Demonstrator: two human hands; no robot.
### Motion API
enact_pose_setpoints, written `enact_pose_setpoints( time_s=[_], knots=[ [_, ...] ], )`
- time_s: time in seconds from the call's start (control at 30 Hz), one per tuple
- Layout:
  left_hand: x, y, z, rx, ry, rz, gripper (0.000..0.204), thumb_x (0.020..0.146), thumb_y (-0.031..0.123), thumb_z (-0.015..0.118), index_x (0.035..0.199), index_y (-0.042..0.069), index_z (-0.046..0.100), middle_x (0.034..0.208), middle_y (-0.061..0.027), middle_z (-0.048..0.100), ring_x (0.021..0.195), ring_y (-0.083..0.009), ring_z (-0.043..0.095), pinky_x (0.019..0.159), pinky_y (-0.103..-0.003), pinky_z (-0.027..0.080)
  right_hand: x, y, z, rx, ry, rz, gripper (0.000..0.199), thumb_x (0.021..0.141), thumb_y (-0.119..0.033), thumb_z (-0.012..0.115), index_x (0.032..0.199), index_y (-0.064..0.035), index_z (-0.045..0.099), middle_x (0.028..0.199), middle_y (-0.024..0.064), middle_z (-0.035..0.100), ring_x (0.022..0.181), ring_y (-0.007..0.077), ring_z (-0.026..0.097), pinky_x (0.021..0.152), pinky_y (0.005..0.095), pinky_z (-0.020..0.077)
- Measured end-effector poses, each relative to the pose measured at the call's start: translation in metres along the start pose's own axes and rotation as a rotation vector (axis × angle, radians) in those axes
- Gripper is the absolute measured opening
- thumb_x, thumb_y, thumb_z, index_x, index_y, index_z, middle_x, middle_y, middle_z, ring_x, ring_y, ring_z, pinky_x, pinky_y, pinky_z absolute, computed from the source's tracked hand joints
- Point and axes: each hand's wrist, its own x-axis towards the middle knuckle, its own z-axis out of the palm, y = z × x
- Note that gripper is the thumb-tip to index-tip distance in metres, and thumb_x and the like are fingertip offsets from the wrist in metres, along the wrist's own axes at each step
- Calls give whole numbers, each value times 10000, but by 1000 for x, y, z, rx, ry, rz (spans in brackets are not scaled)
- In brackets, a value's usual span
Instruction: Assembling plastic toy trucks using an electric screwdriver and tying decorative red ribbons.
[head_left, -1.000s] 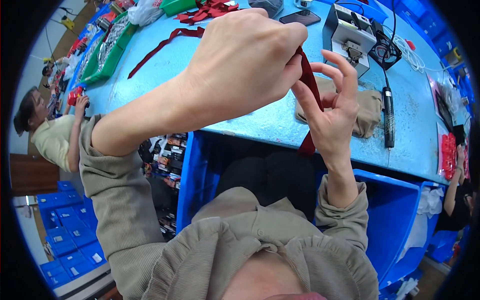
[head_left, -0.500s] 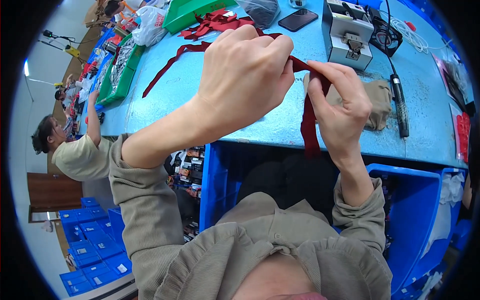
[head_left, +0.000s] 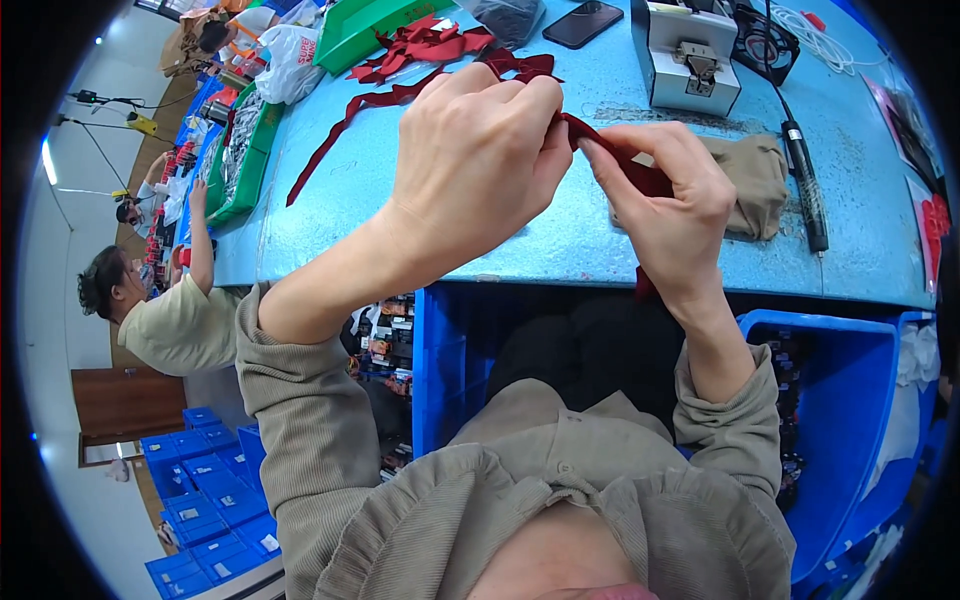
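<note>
A dark red fabric ribbon (head_left: 598, 138) stretches between my two hands above the near part of the table. My left hand (head_left: 475, 175) is closed, pinching it between thumb and bent fingers; those fingertips are mostly hidden behind the knuckles. With thumb and forefinger, my right hand (head_left: 680, 205) grips the ribbon just to the right. Part of the band shows inside the right hand's curl, and a short end hangs below that hand. On the left, a long red strip (head_left: 335, 135) trails over the table. Behind my left hand lies a heap of red ribbon pieces (head_left: 425, 45).
Folded tan cloth (head_left: 755, 190) and a black pen-shaped tool (head_left: 806, 195) with a cord lie right. A grey machine (head_left: 692, 65) and a phone (head_left: 583, 24) are at the back. Green trays (head_left: 250, 165) stand left, near a co-worker (head_left: 180, 325). A blue bin (head_left: 860, 420) sits below the table.
My right hand has tilted toward the left hand, bunching the ribbon in its curl. Its long hanging end is now mostly hidden behind that hand. The whole view has shifted slightly.
</note>
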Motion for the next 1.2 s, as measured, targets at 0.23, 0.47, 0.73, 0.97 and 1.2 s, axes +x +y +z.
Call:
enact_pose_setpoints(
  time_s=[0.23, 0.47, 0.73, 0.97, 1.2],
  knots=[
    [1, 6, 10, -96, 35, -138, 109, 690, 105, 634, 679, 35, 551, 583, -71, 572, 574, -259, 534, 533, -372, 419, -6, 2, 6, -187, 59, -106, 148, 689, 23, 706, 819, -7, 642, 784, 76, 621, 630, 137, 603, 548, 238, 485],
    [3, 13, 19, -638, 101, -533, 136, 744, 107, 649, 792, -14, 610, 678, -80, 644, 647, -145, 619, 573, -274, 480, -25, -10, 13, -153, 144, -136, 265, 639, 71, 712, 880, -17, 646, 980, 124, 593, 663, 204, 622, 573, 270, 508],
    [7, 6, 15, -1225, 120, -607, 150, 833, 88, 615, 900, -44, 596, 812, -92, 658, 759, -117, 635, 689, -245, 529, -65, -31, 23, -199, -191, -75, 351, 678, 17, 664, 1024, 2, 606, 1208, 213, 440, 1060, 334, 513, 882, 376, 424],
    [6, -9, -2, -1325, 31, -496, 174, 848, 92, 614, 952, -43, 580, 874, -97, 647, 792, -132, 639, 738, -262, 539, -92, 1, 10, 191, 64, -14, 211, 739, -25, 588, 944, -2, 544, 1177, 182, 432, 1047, 273, 468, 931, 369, 372],
    [4, -10, -12, -1346, 26, -470, 174, 850, 94, 613, 950, -44, 581, 862, -92, 647, 817, -128, 640, 738, -254, 534, -46, -1, -1, 635, 181, 226, 96, 859, -61, 530, 927, 5, 520, 1077, 130, 497, 936, 154, 511, 864, 277, 401]
  ],
)
